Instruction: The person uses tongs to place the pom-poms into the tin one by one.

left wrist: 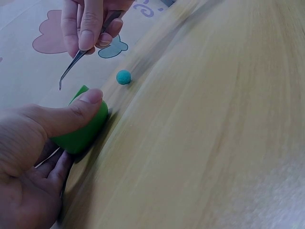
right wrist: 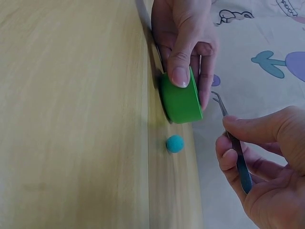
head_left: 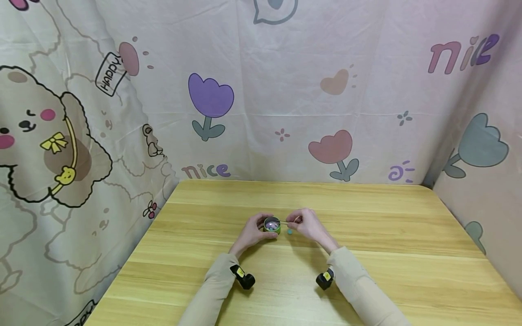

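Observation:
My left hand [head_left: 253, 230] holds a small green cup [right wrist: 182, 101] on the table, thumb on the near side and fingers round the far side. Something shiny and pale purple shows inside it from above, too small to make out. Between thumb and fingers, my right hand [right wrist: 271, 157] pinches dark tweezers [right wrist: 239, 164] with bent tips. Those tips overlap the cup's mouth in the head view; in the right wrist view they stand slightly apart with nothing between them. A small teal ball [left wrist: 123, 77] lies on the table beside the cup, below the right hand.
The light wooden table [head_left: 228, 199] reaches back to a printed cloth [head_left: 269, 90] hung behind it and along both sides. A black wrist camera sits on each sleeve, the left camera [head_left: 243, 277] and the right camera [head_left: 325, 279] close over the tabletop.

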The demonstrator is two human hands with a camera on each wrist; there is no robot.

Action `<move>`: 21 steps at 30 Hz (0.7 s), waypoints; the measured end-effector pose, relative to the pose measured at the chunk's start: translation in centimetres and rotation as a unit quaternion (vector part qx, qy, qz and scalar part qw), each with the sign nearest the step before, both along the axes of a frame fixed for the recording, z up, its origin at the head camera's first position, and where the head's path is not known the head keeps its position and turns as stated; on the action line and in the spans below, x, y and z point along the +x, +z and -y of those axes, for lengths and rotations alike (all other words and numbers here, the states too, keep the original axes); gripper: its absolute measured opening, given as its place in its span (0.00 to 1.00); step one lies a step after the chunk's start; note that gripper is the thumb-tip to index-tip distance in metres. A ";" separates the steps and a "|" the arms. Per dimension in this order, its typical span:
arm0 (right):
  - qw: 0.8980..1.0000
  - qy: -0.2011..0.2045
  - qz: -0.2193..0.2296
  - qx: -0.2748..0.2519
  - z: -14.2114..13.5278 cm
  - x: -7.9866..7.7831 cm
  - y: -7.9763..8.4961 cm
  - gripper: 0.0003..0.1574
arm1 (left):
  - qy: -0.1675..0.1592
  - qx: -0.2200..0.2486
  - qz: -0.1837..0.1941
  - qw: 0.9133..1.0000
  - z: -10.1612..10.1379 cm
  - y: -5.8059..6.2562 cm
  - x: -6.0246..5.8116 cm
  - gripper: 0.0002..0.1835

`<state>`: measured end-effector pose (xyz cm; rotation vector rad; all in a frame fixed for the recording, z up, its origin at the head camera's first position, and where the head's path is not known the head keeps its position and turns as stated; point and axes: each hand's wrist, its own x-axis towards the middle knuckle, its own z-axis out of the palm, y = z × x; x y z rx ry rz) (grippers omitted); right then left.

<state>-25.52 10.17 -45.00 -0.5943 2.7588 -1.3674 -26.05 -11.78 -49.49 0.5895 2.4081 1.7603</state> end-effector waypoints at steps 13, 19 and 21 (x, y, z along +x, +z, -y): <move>1.000 0.013 -0.012 -0.017 -1.6 0.0 -1.0 0.06 | -0.019 -0.001 0.008 1.000 0.0 3.3 1.9 0.33; 1.000 0.005 0.003 -0.009 -2.8 0.3 -1.4 0.06 | -0.014 -0.001 0.005 1.000 0.1 3.1 1.8 0.33; 1.000 0.006 0.005 -0.005 -3.1 0.4 -1.5 0.06 | -0.014 -0.001 0.006 1.000 0.1 3.1 1.8 0.33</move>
